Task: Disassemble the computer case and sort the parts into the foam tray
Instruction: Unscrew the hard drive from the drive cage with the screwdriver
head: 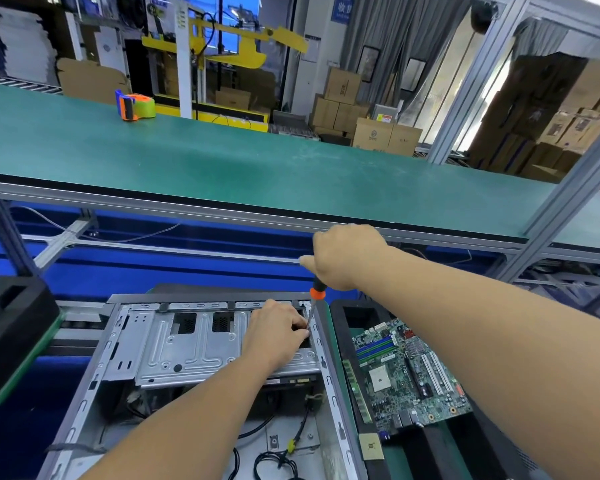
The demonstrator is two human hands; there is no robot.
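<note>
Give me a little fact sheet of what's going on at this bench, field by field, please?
place: workbench below a long green belt
work piece: open computer case, metal drive cage inside
right hand: grips an orange-collared screwdriver, tip down at the case's far right corner
left hand: rests on the drive cage, fingers curled at the screwdriver tip
already out: motherboard lying in the black foam tray right of the case
also seen: tape dispenser on the belt

Bright, even indoor light with soft shadows; wide-angle bending at the edges, slight softness throughout, daylight beyond the curtains.
</note>
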